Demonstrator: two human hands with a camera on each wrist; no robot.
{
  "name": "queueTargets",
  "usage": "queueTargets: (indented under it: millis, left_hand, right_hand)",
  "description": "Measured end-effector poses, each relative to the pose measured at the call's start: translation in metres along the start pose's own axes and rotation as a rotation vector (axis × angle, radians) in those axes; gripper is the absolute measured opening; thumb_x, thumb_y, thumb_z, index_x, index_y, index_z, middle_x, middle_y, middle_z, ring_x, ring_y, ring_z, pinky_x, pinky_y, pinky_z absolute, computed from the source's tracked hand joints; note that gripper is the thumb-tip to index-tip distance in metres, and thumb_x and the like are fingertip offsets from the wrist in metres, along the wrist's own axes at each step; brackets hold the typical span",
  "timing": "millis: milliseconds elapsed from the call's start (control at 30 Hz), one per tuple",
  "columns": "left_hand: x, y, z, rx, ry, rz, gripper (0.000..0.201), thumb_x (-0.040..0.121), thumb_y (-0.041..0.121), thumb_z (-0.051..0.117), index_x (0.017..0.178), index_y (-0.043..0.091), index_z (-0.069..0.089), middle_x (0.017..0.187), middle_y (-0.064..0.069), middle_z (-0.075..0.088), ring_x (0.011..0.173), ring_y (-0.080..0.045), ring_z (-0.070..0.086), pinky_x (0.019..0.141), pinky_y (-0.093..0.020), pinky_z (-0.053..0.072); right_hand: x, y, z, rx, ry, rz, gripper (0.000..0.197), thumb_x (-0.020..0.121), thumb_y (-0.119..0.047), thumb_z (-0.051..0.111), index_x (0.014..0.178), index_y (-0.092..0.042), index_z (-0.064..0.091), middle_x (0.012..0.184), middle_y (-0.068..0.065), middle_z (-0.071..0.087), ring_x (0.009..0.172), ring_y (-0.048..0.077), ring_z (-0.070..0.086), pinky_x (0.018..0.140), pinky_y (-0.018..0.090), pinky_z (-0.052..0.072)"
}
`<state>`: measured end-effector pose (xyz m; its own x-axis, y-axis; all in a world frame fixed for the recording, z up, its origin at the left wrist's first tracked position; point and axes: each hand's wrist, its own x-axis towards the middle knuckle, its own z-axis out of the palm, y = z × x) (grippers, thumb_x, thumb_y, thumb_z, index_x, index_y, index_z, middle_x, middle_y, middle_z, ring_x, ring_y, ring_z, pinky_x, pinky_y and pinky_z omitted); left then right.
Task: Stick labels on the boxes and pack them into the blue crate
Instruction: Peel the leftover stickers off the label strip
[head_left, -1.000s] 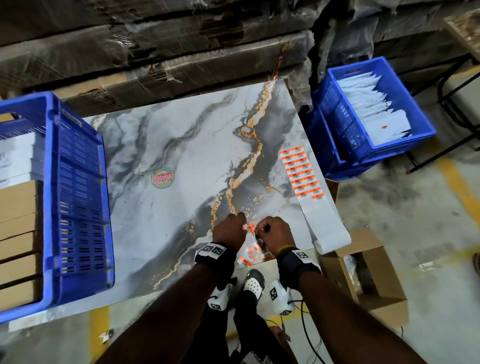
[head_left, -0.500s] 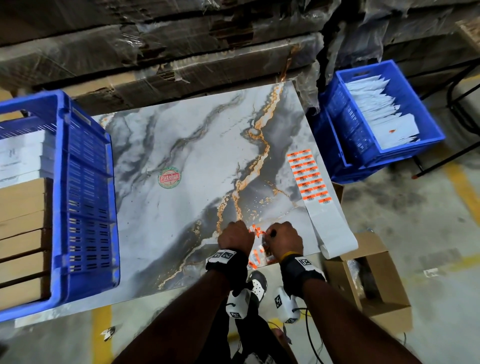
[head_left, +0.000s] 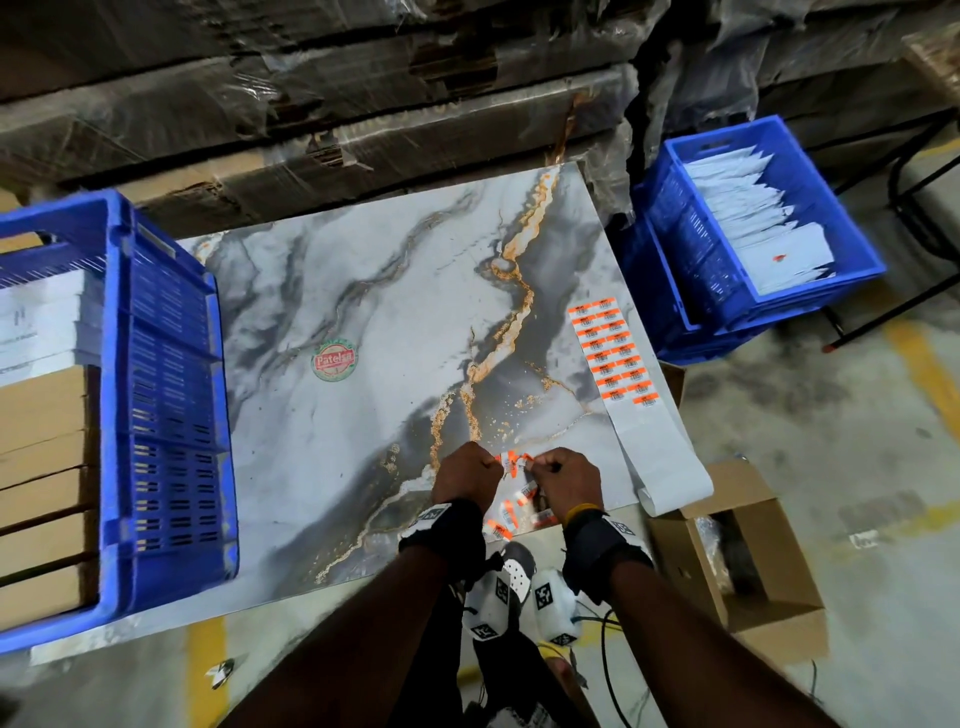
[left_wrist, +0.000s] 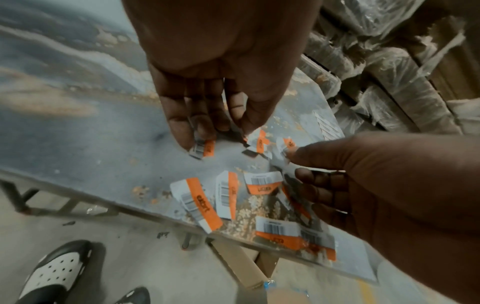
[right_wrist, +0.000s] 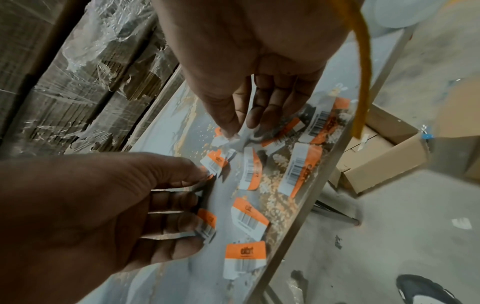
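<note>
**Orange-and-white labels: separating one for application**

Orange-banded barcode labels (left_wrist: 198, 202) lie loose near the front edge of the marble-patterned tabletop (head_left: 322, 426). Both hands work just above them. The left hand (head_left: 465, 475) has its fingers curled down, pinching one label (left_wrist: 203, 148) at the fingertips. The right hand (head_left: 566, 480) pinches a strip of white backing (right_wrist: 242, 131) between thumb and forefinger.

Procedure, as judged from this position:
1. Hold the backing taut with the right hand.
2. Peel with the left hand at a shallow angle, so the label does not curl or fold onto itself.
3. Touch the adhesive face as little as possible.
4. Keep the freed label clear of the loose labels below, which could stick to it.

No box is on the tabletop yet. Flat boxes (head_left: 41, 467) stand in the blue crate (head_left: 171, 415) at the tabletop's left edge. A label sheet (head_left: 615, 353) lies along the right edge, its tail hanging over the front.

Beyond the tabletop's right edge, a second blue crate (head_left: 675, 249) holds white packets on a concrete floor. An open cardboard carton (head_left: 769, 613) sits below the front-right corner. Shrink-wrapped stacks (head_left: 311, 104) stand behind the tabletop.
</note>
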<state>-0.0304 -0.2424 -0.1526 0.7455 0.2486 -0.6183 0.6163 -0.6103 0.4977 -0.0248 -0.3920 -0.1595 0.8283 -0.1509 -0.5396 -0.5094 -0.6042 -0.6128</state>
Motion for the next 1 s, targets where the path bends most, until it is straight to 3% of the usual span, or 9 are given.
queueTargets:
  millis: [133, 333, 433, 533, 667, 733, 800, 867, 1000]
  left_hand:
    - [0.001, -0.002, -0.003, -0.051, -0.009, 0.051, 0.014, 0.084, 0.030, 0.061, 0.071, 0.029, 0.056, 0.089, 0.003, 0.071, 0.077, -0.022, 0.068, 0.072, -0.032, 0.056]
    - [0.004, -0.001, -0.009, -0.046, -0.118, 0.132, 0.008, 0.084, 0.030, 0.058, 0.077, 0.029, 0.062, 0.087, 0.003, 0.072, 0.067, -0.020, 0.068, 0.070, -0.031, 0.058]
    - [0.004, 0.001, -0.016, -0.033, -0.129, 0.159, 0.007, 0.082, 0.031, 0.062, 0.077, 0.027, 0.061, 0.082, 0.004, 0.070, 0.072, -0.023, 0.068, 0.068, -0.032, 0.057]
    - [0.006, 0.003, -0.021, -0.017, -0.140, 0.191, 0.003, 0.083, 0.025, 0.067, 0.083, 0.023, 0.065, 0.084, 0.005, 0.065, 0.077, -0.023, 0.068, 0.052, -0.023, 0.048]
    - [0.009, 0.007, -0.026, -0.002, -0.128, 0.230, 0.010, 0.085, 0.021, 0.067, 0.092, 0.014, 0.068, 0.097, -0.004, 0.072, 0.090, -0.022, 0.067, 0.068, -0.025, 0.046]
    - [0.009, 0.008, -0.028, -0.038, -0.135, 0.220, 0.011, 0.085, 0.021, 0.068, 0.094, 0.013, 0.068, 0.096, -0.006, 0.073, 0.084, -0.021, 0.068, 0.063, -0.025, 0.048]
    - [0.008, 0.007, -0.029, -0.042, -0.154, 0.216, 0.015, 0.087, 0.022, 0.067, 0.100, 0.014, 0.068, 0.096, -0.006, 0.072, 0.073, -0.019, 0.065, 0.050, -0.021, 0.043]
    - [0.007, 0.004, -0.030, -0.084, -0.136, 0.184, 0.020, 0.087, 0.025, 0.067, 0.106, 0.019, 0.065, 0.092, -0.005, 0.069, 0.073, -0.020, 0.065, 0.047, -0.021, 0.042]
    - [0.006, -0.010, -0.031, 0.037, -0.067, 0.215, 0.028, 0.087, 0.023, 0.063, 0.115, 0.030, 0.062, 0.098, -0.005, 0.069, 0.095, -0.025, 0.067, 0.075, -0.030, 0.052]
  right_hand:
    - [0.000, -0.002, 0.003, -0.034, -0.030, -0.014, 0.008, 0.084, -0.022, 0.071, 0.083, -0.015, 0.073, 0.089, 0.002, 0.073, 0.087, 0.019, 0.065, 0.077, 0.021, 0.045]
    - [0.000, -0.012, 0.000, -0.087, -0.116, -0.059, 0.012, 0.082, -0.022, 0.072, 0.070, -0.020, 0.069, 0.076, 0.000, 0.070, 0.078, 0.017, 0.066, 0.071, 0.022, 0.047]
    - [0.006, -0.016, -0.001, -0.096, -0.121, -0.112, 0.015, 0.078, -0.022, 0.074, 0.065, -0.019, 0.067, 0.071, -0.002, 0.070, 0.073, 0.015, 0.066, 0.069, 0.022, 0.048]
    - [0.012, -0.021, -0.005, -0.061, -0.118, -0.147, 0.009, 0.075, -0.020, 0.076, 0.070, -0.015, 0.071, 0.067, -0.004, 0.070, 0.067, 0.014, 0.067, 0.067, 0.021, 0.052]
    - [0.016, -0.026, -0.013, -0.069, -0.149, -0.202, 0.007, 0.074, -0.016, 0.074, 0.070, -0.013, 0.070, 0.064, -0.004, 0.068, 0.065, 0.012, 0.064, 0.067, 0.023, 0.051]
    - [0.017, -0.026, -0.015, -0.030, -0.150, -0.200, 0.009, 0.075, -0.017, 0.076, 0.071, -0.017, 0.068, 0.064, -0.005, 0.067, 0.064, 0.013, 0.062, 0.069, 0.029, 0.054]
    - [0.017, -0.025, -0.017, 0.014, -0.141, -0.192, 0.013, 0.075, -0.020, 0.080, 0.080, -0.022, 0.068, 0.071, -0.008, 0.066, 0.070, 0.013, 0.063, 0.070, 0.028, 0.054]
    - [0.017, -0.021, -0.019, 0.014, -0.141, -0.189, 0.020, 0.076, -0.020, 0.080, 0.091, -0.023, 0.068, 0.081, -0.007, 0.068, 0.080, 0.012, 0.064, 0.074, 0.027, 0.053]
    - [0.016, -0.014, -0.025, 0.055, -0.119, -0.136, 0.024, 0.078, -0.014, 0.076, 0.099, -0.024, 0.071, 0.091, -0.004, 0.072, 0.082, 0.013, 0.067, 0.073, 0.023, 0.055]
